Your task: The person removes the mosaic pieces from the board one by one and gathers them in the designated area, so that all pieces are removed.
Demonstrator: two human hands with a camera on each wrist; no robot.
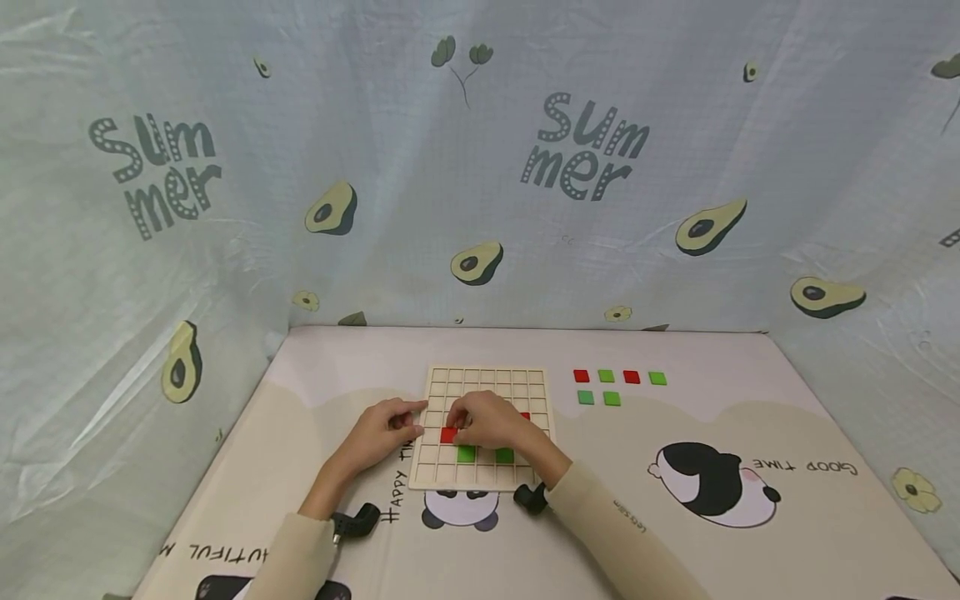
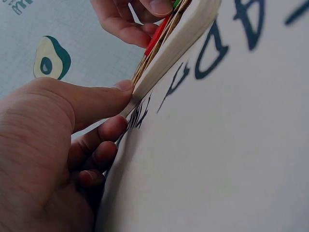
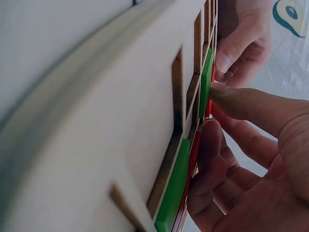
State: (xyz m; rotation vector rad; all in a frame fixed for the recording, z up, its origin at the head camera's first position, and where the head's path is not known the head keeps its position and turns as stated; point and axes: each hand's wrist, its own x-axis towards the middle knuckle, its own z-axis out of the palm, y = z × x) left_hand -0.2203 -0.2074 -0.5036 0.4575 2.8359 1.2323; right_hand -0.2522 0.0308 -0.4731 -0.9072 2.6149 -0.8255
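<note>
A pale wooden grid board lies on the table. My left hand is at its left edge, with the thumb touching the rim in the left wrist view and the other visible fingers loosely bent. Over the board, my right hand pinches a red square tile between thumb and fingers, low at the grid. Two green tiles sit in cells nearer to me. Another red tile shows partly beyond the right hand, which hides the middle of the board.
Right of the board lie loose tiles in two rows, among them a red tile and a green tile. The tablecloth carries printed pandas and lettering. A hanging sheet with avocado prints closes off the back and sides.
</note>
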